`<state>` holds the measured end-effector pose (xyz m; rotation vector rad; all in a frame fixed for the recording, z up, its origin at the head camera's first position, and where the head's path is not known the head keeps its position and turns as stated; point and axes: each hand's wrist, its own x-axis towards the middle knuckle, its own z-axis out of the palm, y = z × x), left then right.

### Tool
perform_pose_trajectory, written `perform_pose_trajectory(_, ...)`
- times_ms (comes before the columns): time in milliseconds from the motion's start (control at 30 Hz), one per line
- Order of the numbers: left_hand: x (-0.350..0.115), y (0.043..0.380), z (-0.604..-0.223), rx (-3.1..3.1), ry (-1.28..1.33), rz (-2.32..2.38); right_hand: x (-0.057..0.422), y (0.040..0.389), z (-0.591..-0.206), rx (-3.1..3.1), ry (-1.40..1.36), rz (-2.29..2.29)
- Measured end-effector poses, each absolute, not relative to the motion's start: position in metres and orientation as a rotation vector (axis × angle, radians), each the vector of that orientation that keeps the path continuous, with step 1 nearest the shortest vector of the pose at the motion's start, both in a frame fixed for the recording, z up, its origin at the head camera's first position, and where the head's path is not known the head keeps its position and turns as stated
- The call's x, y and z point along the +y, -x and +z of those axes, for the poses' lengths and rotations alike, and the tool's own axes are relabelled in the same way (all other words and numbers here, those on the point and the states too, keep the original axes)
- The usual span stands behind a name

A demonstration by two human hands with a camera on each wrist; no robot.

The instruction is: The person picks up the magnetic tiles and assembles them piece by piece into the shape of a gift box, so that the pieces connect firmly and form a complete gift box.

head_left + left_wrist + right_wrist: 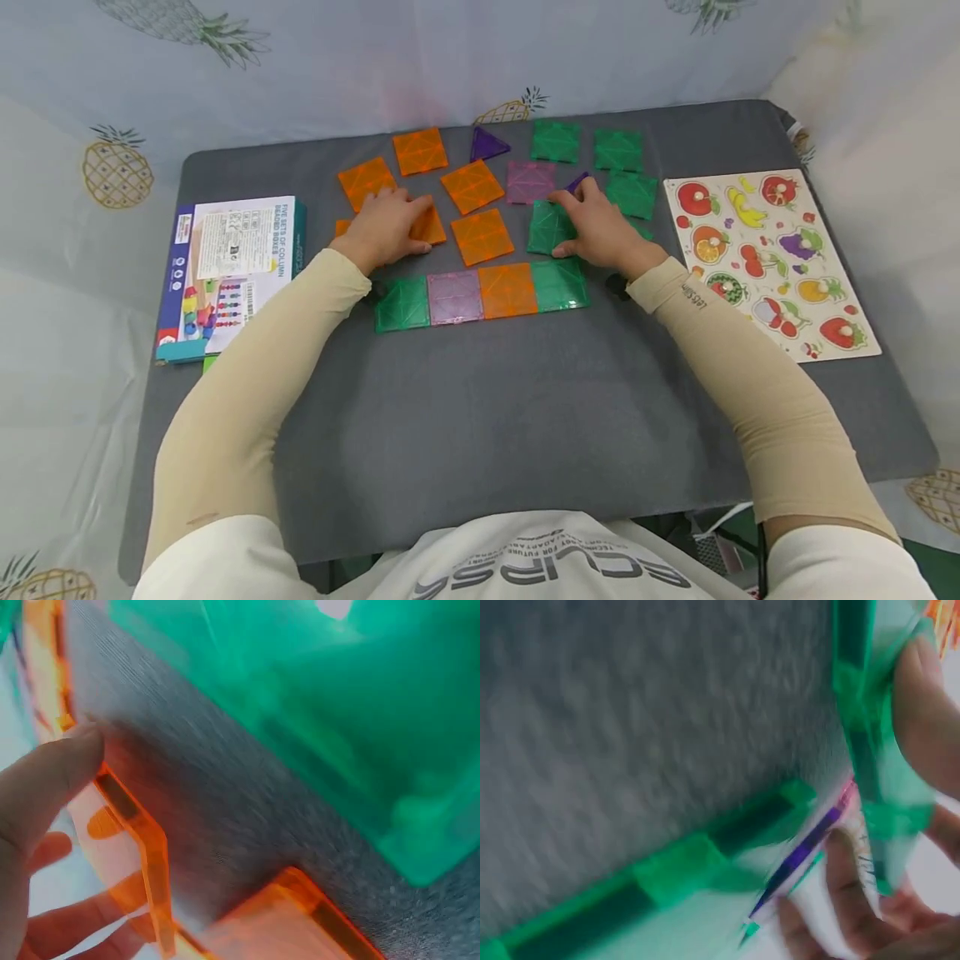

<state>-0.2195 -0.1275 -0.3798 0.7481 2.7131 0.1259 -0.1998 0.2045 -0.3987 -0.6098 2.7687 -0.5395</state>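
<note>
My left hand grips an orange square magnetic tile. In the left wrist view the thumb is at that tile's edge, and fingers show through its clear face. My right hand holds a green square tile between thumb and fingers, also seen in the right wrist view as a green tile. Just in front of both hands lies a joined row: a green tile, a pale purple one, an orange one and another green one.
Loose orange tiles lie by the left hand, loose green tiles by the right. Between them are a pink tile and a purple triangle. A boxed toy stands left; a fruit puzzle board lies right.
</note>
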Motion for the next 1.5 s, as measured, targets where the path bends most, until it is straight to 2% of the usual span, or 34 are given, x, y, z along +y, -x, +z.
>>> perform_pose_trajectory(133, -0.124, 0.187, -0.373, 2.741, -0.891, 0.237, 0.206, 0.194, -0.401, 2.882, 0.570, -0.761)
perform_pose_trajectory(300, -0.114, 0.123, -0.375, 2.704, -1.116, 0.318, 0.205, 0.176, -0.391, 3.030, 0.580, -0.946)
perform_pose_trajectory(500, -0.106, 0.071, -0.394, 2.723, -1.271, 0.231, 0.190, 0.131, -0.377, 2.874, 0.798, -1.009)
perform_pose_trajectory(667, -0.103, 0.058, -0.402, 2.836, -1.283, 0.205, 0.173, 0.094, -0.387, 2.687, 0.966, -0.956)
perform_pose_trajectory(833, -0.101, 0.053, -0.405, 2.843, -1.285, 0.184, 0.163, 0.078, -0.401, 2.686, 1.032, -0.743)
perform_pose_trajectory(1100, -0.096, 0.045, -0.407, 2.854, -1.256, 0.174, 0.161, 0.072, -0.405, 2.607, 1.097, -0.287)
perform_pose_trajectory(1333, -0.089, 0.035, -0.409, 2.858, -1.221, 0.275, 0.158, 0.074, -0.406, 2.646, 1.146, -0.221)
perform_pose_trajectory(1500, -0.090, 0.035, -0.408, 2.848, -1.041, 0.299, 0.155, 0.075, -0.406, 2.685, 1.166, -0.172)
